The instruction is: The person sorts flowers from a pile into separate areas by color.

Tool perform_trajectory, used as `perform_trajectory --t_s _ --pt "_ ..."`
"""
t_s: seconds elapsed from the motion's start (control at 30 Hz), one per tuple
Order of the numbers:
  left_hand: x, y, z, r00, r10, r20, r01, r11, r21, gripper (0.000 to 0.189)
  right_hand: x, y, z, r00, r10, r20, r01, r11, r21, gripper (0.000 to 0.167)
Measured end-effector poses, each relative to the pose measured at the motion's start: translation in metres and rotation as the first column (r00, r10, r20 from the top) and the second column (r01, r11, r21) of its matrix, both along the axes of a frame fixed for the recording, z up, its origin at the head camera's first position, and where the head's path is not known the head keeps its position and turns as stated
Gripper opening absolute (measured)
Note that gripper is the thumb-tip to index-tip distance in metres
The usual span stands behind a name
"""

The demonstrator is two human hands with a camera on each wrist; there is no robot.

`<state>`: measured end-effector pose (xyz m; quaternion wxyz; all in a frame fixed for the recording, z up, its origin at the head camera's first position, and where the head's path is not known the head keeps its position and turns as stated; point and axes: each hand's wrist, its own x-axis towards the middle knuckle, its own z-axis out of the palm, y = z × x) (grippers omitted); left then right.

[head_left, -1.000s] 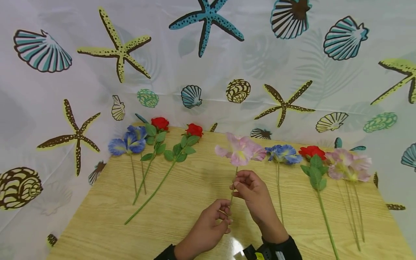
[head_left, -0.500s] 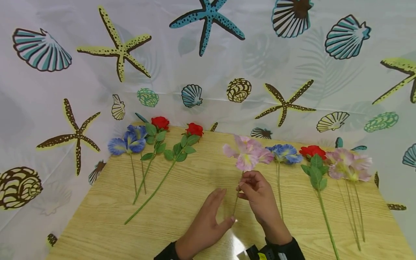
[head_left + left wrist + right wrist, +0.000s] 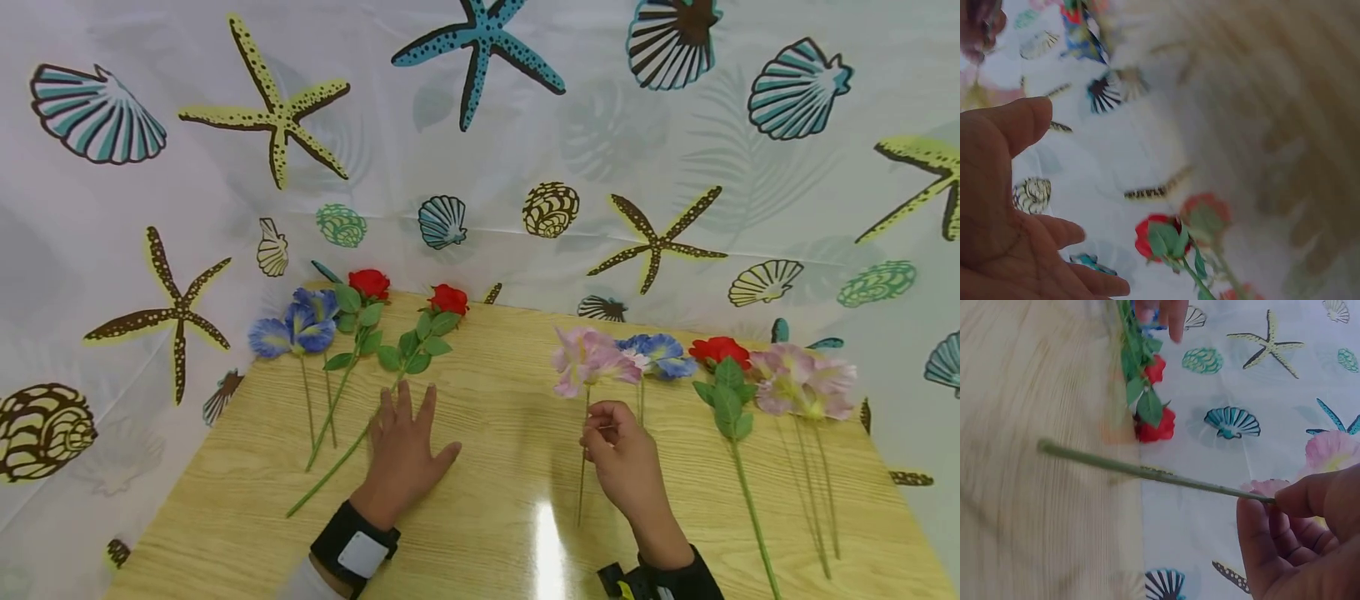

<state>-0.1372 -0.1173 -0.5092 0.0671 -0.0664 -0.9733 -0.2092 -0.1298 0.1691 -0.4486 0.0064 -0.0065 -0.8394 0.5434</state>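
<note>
A pink flower (image 3: 592, 360) stands in my right hand (image 3: 626, 454), its thin stem pinched between thumb and fingers. In the right wrist view the green stem (image 3: 1147, 474) runs out from the pinch, its lower end free. My left hand (image 3: 407, 462) is spread with fingers apart above the stem of a red rose (image 3: 449, 300) on the left side of the table; whether it touches that stem I cannot tell. In the left wrist view its thumb and fingers hold nothing. Beside that rose lies another red rose (image 3: 370, 285), with blue flowers (image 3: 294, 327) to its left.
To the right on the wooden table (image 3: 495, 500) lie a blue flower (image 3: 663, 357), a red rose (image 3: 722, 350) and pink flowers (image 3: 806, 379), stems toward me. A white cloth (image 3: 510, 158) printed with shells and starfish hangs behind and at the sides.
My left hand has let go of the pink flower's stem and moved left to the rose stems, fingers spreading. My right hand has carried the flower rightward, close to the blue flower.
</note>
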Motion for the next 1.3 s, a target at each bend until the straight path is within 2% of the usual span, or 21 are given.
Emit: perform_trajectory --t_s 0.07,0.17,0.23,0.4,0.53,0.67,0.9,1.0,1.17,1.3 --pt "-0.005 -0.012 -0.002 0.999 0.041 -0.013 -0.042 0.999 -0.031 0.083 -0.001 0.006 -0.002 0.999 -0.001 -0.053 0.007 0.993 0.121 0.017" --pt "-0.011 -0.026 -0.002 0.996 0.09 -0.013 -0.09 0.995 -0.039 0.079 -0.002 0.017 -0.005 0.992 -0.005 -0.126 0.039 0.961 0.273 0.016" --pt "-0.014 -0.034 -0.001 0.995 0.101 0.012 -0.101 0.994 -0.037 0.077 -0.003 0.026 -0.005 0.988 -0.001 -0.155 0.055 0.939 0.341 0.016" --pt "-0.02 -0.05 -0.002 0.994 0.099 0.051 -0.099 0.995 -0.01 0.073 -0.005 0.052 -0.001 0.99 -0.02 -0.142 0.078 0.906 0.415 0.019" --pt "-0.021 -0.058 -0.003 0.995 0.098 0.02 -0.097 0.994 -0.045 0.066 -0.008 0.081 0.005 0.989 -0.064 -0.133 0.119 0.878 0.463 0.023" --pt "-0.018 -0.061 -0.006 0.995 0.095 -0.013 -0.096 0.99 -0.099 0.054 -0.011 0.117 0.011 0.977 -0.124 -0.173 0.197 0.836 0.513 0.026" --pt "-0.013 -0.058 -0.006 0.996 0.086 0.015 -0.083 0.984 -0.157 0.038 -0.013 0.184 0.027 0.938 -0.268 -0.219 0.346 0.742 0.575 0.031" --pt "-0.012 -0.057 -0.003 0.997 0.073 0.028 -0.067 0.982 -0.176 0.036 -0.016 0.208 0.03 0.914 -0.364 -0.177 0.395 0.705 0.589 0.036" --pt "-0.01 -0.054 -0.001 0.998 0.051 0.033 -0.043 0.979 -0.201 0.028 -0.024 0.244 0.023 0.847 -0.519 -0.117 0.47 0.628 0.62 0.041" --pt "-0.01 -0.053 -0.002 0.999 0.044 0.018 -0.04 0.978 -0.204 0.023 -0.025 0.269 0.012 0.814 -0.565 -0.133 0.505 0.578 0.641 0.039"
